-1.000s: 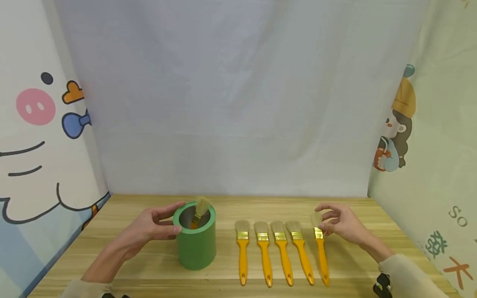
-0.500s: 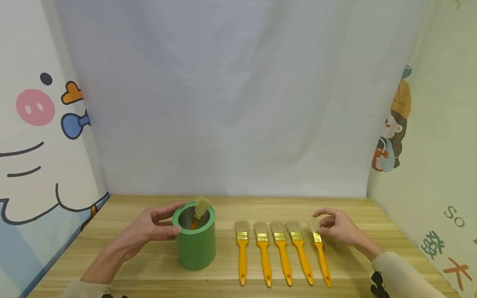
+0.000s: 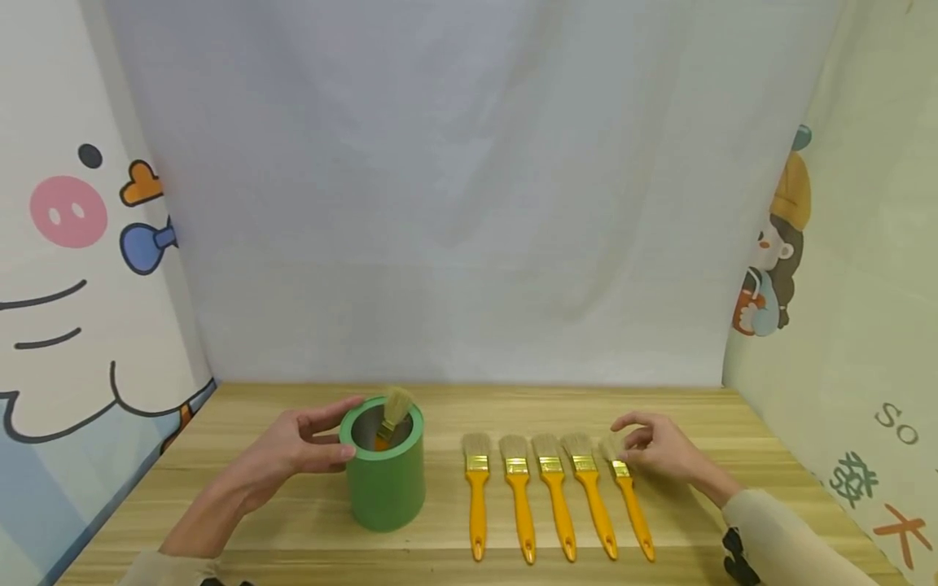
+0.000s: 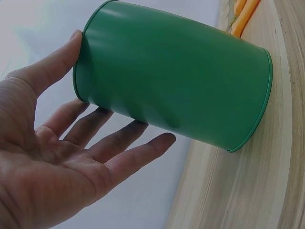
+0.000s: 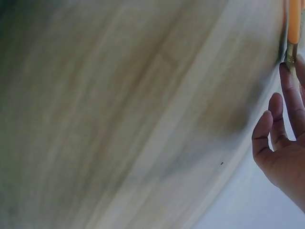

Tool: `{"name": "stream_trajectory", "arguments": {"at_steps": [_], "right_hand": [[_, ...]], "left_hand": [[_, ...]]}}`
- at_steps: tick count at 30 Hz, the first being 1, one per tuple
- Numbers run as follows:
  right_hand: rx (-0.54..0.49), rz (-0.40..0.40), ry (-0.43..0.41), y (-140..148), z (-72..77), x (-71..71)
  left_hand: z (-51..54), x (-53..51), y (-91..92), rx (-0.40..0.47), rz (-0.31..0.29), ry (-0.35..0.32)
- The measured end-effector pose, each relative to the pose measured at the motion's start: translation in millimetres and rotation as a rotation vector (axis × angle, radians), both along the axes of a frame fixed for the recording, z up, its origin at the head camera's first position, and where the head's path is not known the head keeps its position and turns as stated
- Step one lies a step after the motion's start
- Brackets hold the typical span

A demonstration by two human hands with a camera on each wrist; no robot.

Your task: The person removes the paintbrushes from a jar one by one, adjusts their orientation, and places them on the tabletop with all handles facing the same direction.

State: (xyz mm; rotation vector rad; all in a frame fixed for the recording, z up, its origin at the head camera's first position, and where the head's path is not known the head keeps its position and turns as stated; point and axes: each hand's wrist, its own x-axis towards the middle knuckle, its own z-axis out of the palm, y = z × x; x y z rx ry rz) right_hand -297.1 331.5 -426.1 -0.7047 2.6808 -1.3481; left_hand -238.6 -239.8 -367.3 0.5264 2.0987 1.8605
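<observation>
My left hand (image 3: 300, 443) grips the upper part of a green cylindrical can (image 3: 388, 492), its thumb by the rim and the other fingers round the side. The can stands upright on the table. One paintbrush (image 3: 396, 409) leans inside it, bristles up. My right hand (image 3: 665, 449) pinches the bristle end of the rightmost yellow-handled paintbrush (image 3: 636, 517), which lies slanted on the table. In the right wrist view, fingertips meet that brush just past its metal band (image 5: 291, 50). The thumb is partly out of that view.
Several more yellow-handled paintbrushes (image 3: 478, 513) lie in a row between the can and my right hand, bristles away from me. The wooden table (image 3: 293, 537) ends at a pale backdrop (image 3: 469, 244). Printed cloths hang at the left and right.
My right hand has shifted slightly left with the rightmost paintbrush's bristle end, so that brush slants more and sits closer to its neighbour at the top. The left hand and can stay put.
</observation>
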Motion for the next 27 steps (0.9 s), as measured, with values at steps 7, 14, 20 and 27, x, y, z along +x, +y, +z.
{"name": "stream_trajectory", "arguments": {"at_steps": [7,14,20,27], "right_hand": [[0.018,0.000,0.012,-1.8,-1.2,-0.6],[0.069,-0.006,0.052,-3.9,0.2,-2.0],[0.078,-0.012,0.063,-5.0,2.9,-0.9],[0.073,-0.030,0.054,-3.7,2.3,-1.6]], "left_hand": [[0.0,0.4,1.4,0.000,0.001,0.000],[1.2,0.7,1.3,0.011,-0.007,0.005],[1.5,0.1,1.2,0.010,-0.004,0.003],[0.9,0.0,0.8,0.012,-0.010,0.009]]}}
